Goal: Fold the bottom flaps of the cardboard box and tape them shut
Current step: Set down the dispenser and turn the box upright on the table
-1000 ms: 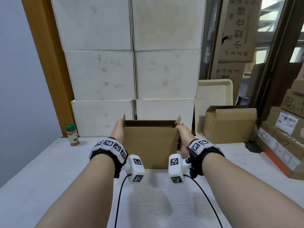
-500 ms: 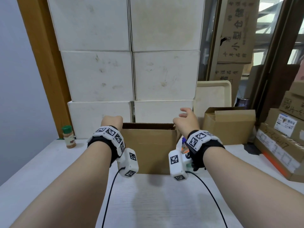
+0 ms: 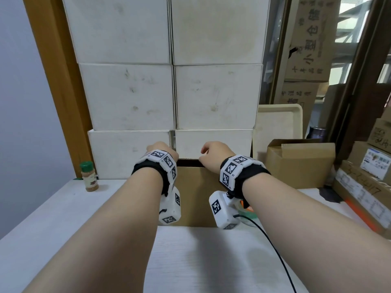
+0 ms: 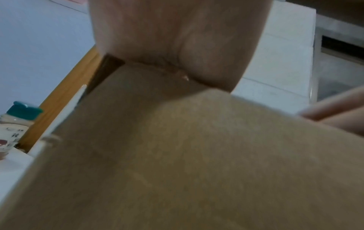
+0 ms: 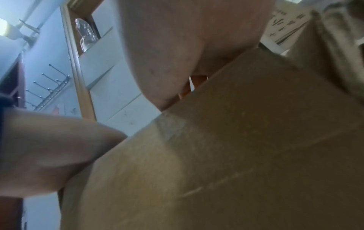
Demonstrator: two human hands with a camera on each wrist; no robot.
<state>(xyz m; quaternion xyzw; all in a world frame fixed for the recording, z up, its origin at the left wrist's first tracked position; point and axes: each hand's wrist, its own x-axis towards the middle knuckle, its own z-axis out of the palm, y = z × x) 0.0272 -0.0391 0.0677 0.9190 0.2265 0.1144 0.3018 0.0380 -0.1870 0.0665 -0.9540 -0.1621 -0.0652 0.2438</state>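
Observation:
A brown cardboard box (image 3: 196,197) stands on the white table (image 3: 63,218) in front of me, its near wall facing me. My left hand (image 3: 161,150) lies over the box's top left part; its fingers bend down out of sight behind it. In the left wrist view the left palm (image 4: 177,38) sits against the box's top edge (image 4: 167,73). My right hand (image 3: 213,154) is on the top right part, fingers curled and thumb at the near edge. An orange and clear tape roll (image 3: 249,214) peeks out beside the box, under my right wrist.
A wall of white boxes (image 3: 169,92) stands right behind the box. A green-capped spice bottle (image 3: 89,176) is at the back left. A second cardboard box (image 3: 300,163), a cream tray (image 3: 279,123) and labelled cartons (image 3: 364,197) crowd the right side.
Both hands left the box's sides and came up onto its top. The raised side flaps no longer stick up. The right hand, lifted and spread half a second ago, is now down and curled.

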